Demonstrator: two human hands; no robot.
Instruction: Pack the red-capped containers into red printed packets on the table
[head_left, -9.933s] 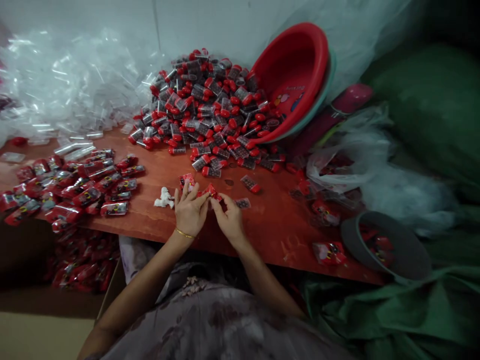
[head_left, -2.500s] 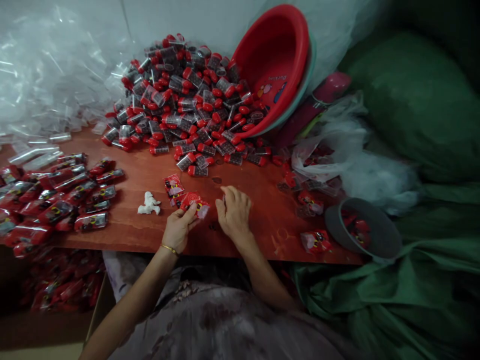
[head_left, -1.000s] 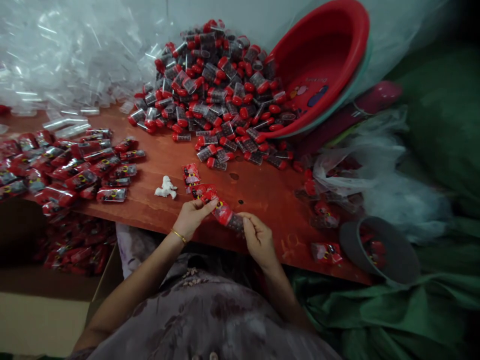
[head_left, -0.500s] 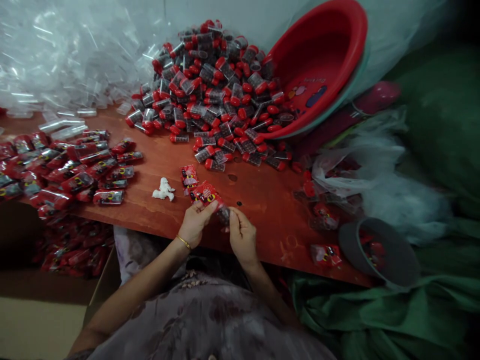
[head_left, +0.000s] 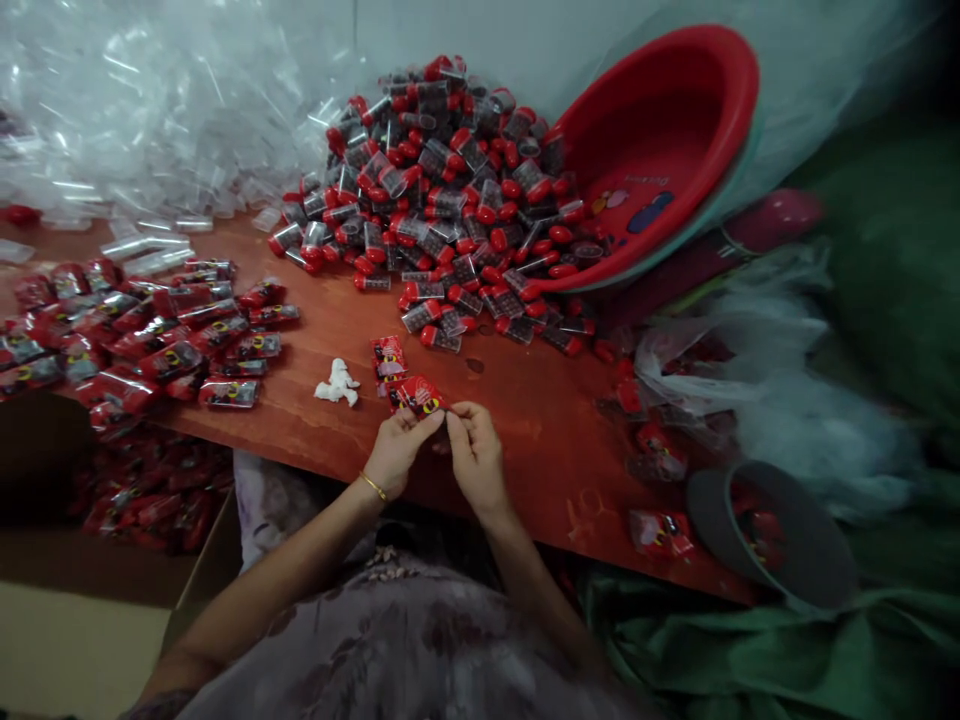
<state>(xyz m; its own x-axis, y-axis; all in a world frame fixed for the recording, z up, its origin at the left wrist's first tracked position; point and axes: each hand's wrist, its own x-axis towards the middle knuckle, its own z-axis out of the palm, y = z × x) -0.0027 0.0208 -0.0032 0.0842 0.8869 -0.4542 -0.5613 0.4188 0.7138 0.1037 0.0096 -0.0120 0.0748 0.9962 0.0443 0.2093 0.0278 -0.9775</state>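
A red printed plastic packet is gripped between the thumb and fingers of my left hand. My right hand pinches at its near right end, where its fingertips meet my left thumb. What lies inside that end is hidden by the fingers. Just beyond, a second red packet lies flat on the reddish wooden table. Left of it is a crumpled white scrap. Behind my hands rises a large heap of clear tubes with red caps and dark contents.
Filled red packets are piled at the left, with more in a box below the table edge. Clear empty tubes fill the back left. A red basin leans at the back right. A grey bowl and plastic bags stand right.
My right hand has come closer to my left, and the dark-filled tube end between them is now covered. The whole view has shifted slightly.
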